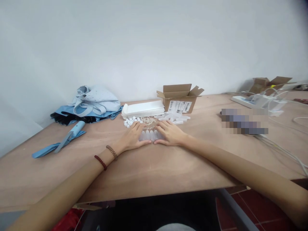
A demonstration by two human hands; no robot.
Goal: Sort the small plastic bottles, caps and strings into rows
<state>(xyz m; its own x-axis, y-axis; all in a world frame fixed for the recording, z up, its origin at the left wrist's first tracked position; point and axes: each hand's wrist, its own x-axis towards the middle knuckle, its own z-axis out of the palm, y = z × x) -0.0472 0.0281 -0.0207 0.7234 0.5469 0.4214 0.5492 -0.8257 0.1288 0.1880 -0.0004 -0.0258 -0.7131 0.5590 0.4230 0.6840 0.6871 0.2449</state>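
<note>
My left hand (133, 137) and my right hand (170, 133) lie on the wooden table (149, 166), fingers stretched out, flanking a short row of small clear plastic bottles (149, 135). Both hands touch the outer bottles and hold nothing. My left wrist wears two bracelets. Just beyond the hands lie several small white caps (130, 122), a tangle of thin strings (147, 120) and more clear bottles (174, 117).
A stack of white flat packets (142, 109) and an open cardboard box (179, 98) stand behind. A blue umbrella and cover (89, 106) lie at the left. Cables, a power strip (252, 101) and another box are at the right.
</note>
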